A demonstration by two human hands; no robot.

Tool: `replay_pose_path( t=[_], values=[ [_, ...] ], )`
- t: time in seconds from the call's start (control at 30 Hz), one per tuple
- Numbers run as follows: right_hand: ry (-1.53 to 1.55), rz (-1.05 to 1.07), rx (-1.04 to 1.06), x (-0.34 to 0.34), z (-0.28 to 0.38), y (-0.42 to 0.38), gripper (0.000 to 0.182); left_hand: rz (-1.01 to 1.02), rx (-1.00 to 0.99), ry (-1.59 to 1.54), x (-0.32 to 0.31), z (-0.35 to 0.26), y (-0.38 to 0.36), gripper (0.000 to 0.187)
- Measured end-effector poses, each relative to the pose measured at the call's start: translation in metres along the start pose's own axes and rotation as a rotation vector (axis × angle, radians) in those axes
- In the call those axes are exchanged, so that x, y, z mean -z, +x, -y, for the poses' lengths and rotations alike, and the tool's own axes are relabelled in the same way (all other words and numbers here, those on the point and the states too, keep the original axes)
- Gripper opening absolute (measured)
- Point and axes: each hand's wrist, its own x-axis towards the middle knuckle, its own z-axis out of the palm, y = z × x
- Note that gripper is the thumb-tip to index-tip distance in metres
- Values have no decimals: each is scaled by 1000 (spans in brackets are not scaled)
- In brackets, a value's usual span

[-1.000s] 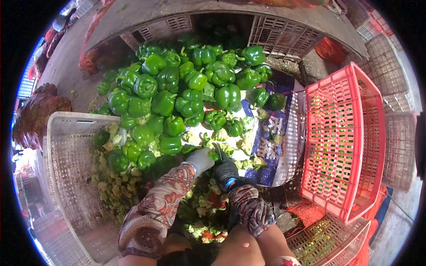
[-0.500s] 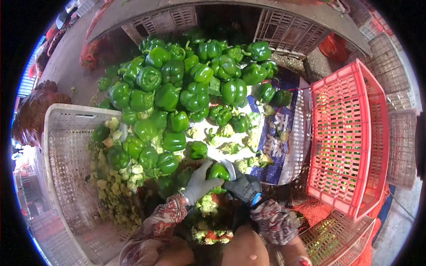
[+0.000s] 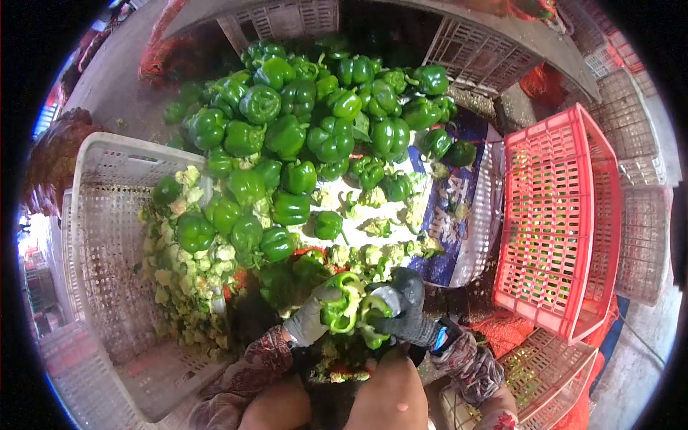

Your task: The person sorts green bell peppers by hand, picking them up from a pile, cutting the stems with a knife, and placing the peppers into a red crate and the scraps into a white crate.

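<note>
Although overlap prevents an exact count of the green peppers (image 3: 285,137), they form one pile between one pale crate (image 3: 107,251) at left and one red crate (image 3: 545,222) at right. Nearer the person are two gloved hands: the left hand (image 3: 308,321) has its fingers clamped on one cut pepper piece (image 3: 339,315); the right hand (image 3: 408,304) has its fingers curled around a second piece (image 3: 370,311).

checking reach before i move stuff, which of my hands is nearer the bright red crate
The right. Your right hand, dark-gloved, is left of the red crate, clearly apart from it; your left hand, pale-gloved, is farther left, holding an opened green pepper.
</note>
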Motion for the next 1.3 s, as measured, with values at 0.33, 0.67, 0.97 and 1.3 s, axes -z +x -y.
replay_pose_path(
  t=[0.33,0.67,0.97,1.3],
  values=[
    [-1267,-1448,154,178,191,-187,62,267,-265,-145,-30,-28,2,69],
    [-853,-182,349,-6,121,-8,41,-41,-477,249,-30,-14,12,49],
    [-349,56,223,-51,76,49,50,-156,-578,519,-2,-13,-9,49],
    [-183,-122,227,-61,63,40,33,-212,-566,516,-4,7,-1,34]
  ],
)
